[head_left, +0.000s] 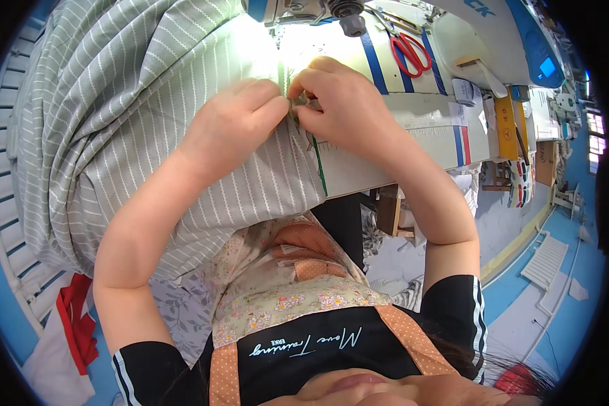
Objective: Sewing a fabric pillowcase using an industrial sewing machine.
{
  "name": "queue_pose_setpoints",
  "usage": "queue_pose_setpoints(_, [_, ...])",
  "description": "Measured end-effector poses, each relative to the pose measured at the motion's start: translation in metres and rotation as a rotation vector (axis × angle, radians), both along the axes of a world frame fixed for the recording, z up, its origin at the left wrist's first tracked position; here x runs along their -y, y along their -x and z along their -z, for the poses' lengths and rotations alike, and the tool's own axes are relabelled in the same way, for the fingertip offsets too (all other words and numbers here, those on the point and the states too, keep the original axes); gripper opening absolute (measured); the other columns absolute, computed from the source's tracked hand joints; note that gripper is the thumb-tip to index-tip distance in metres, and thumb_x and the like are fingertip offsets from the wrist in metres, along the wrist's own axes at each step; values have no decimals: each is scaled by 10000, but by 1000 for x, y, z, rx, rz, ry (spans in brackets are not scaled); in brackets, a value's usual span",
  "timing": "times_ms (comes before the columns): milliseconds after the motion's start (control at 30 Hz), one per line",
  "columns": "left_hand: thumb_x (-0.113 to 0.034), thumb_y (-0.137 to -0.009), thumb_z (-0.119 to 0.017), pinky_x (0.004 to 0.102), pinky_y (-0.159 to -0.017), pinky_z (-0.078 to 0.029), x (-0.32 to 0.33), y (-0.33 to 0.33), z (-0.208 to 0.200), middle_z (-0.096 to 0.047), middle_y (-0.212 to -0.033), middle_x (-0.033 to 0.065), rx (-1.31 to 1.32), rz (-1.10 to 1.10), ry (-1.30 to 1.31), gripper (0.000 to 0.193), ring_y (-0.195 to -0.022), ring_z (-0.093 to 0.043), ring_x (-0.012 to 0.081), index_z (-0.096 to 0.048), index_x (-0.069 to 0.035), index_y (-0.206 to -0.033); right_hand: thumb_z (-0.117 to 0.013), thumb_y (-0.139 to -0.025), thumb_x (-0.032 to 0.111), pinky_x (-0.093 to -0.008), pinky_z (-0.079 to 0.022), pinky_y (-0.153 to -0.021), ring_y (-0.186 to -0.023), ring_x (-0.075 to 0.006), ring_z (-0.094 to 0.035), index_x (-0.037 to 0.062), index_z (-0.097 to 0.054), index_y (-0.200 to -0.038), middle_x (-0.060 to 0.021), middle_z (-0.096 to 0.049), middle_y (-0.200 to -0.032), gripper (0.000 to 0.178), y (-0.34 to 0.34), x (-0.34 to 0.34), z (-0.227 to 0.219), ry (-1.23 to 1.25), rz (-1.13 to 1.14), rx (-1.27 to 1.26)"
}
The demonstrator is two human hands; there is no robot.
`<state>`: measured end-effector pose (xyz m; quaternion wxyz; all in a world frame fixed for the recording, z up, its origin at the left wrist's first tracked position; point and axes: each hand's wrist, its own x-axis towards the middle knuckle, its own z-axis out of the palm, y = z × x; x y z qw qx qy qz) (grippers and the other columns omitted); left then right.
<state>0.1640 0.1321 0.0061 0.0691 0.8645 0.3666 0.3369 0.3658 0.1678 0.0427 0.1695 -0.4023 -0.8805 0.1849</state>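
A large grey-green fabric with white stripes spreads over the left of the sewing table and hangs off its near edge. My left hand is closed, pinching the fabric near its right edge. Close beside it, my right hand pinches that same edge, its thumb and forefinger pressed together. Both hands are just in front of the sewing machine's head, in the glare of its lamp. The exact fold between my fingertips is hidden.
Red-handled scissors lie right of the machine head. A printed ruler strip runs along the table's front. Farther right stands a yellow box. A white slatted rack borders the fabric at left, above a red cloth.
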Motion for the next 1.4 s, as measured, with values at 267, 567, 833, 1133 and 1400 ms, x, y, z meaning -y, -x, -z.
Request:
queue_pose_setpoints(267, [-17, -686, -675, 363, -692, -536, 0, -1, -2, -593, -903, 45, 58, -36, -32, 179, -839, -613, 247, -575, -57, -830, -666, -752, 105, -408, -523, -699, -777, -298, -651, 32, -672, -871, -110, -640, -833, 139, 6, -5, 3, 3, 1, 106])
queue_pose_setpoints(567, [7, -684, -675, 348, -700, -561, -5, 7, -4, -641, -937, 22, 46, 32, -49, 189, -883, -631, 222, -595, -56, -843, -658, -773, 94, -400, -515, -677, -744, -298, -643, 21, -657, -854, -118, -623, -817, 108, -3, -3, 7, -13, -5, 1])
queue_pose_setpoints(833, [10, -707, -677, 347, -692, -557, -3, 7, -4, -635, -906, 26, 34, 31, -4, 175, -874, -631, 226, -599, -64, -845, -675, -783, 99, -395, -515, -664, -734, -297, -641, 30, -642, -842, -114, -618, -819, 96, -5, 0, 6, 18, -2, -74])
queue_pose_setpoints(1133, [-33, -687, -680, 338, -664, -555, -5, 9, -3, -623, -918, 19, -34, 28, -53, 183, -882, -627, 214, -608, -72, -851, -692, -772, 86, -407, -517, -611, -699, -317, -636, 35, -625, -833, -110, -615, -807, 104, 3, -1, 21, -226, -55, -24])
queue_pose_setpoints(1400, [-39, -679, -688, 340, -671, -555, -8, 11, -3, -614, -917, 15, 3, 71, -97, 181, -886, -622, 219, -599, -74, -833, -699, -777, 74, -382, -512, -601, -666, -282, -626, 23, -622, -849, -109, -609, -809, 117, -6, 3, 17, -136, -52, -98])
